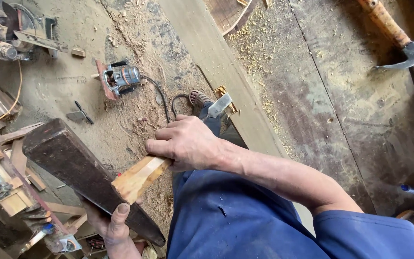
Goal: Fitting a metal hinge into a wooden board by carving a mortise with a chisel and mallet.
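My right hand [187,144] is closed around the pale wooden handle of a chisel [142,175]. Its flat metal blade [220,105] points at a notch [222,91] in the edge of a long plank [245,110]. My left hand [113,225] grips a dark, heavy wooden block [72,160] from below, thumb on top. The block lies just left of the chisel handle's butt end, touching or nearly touching it. My blue-trousered leg [226,216] and sandalled foot [199,98] are beside the plank.
A claw hammer [403,41] lies on the bench at top right. On the sawdust-covered floor sit a small power router [120,79] with its cable and a circular saw [5,29]. Wood scraps and tools [19,192] crowd the left edge.
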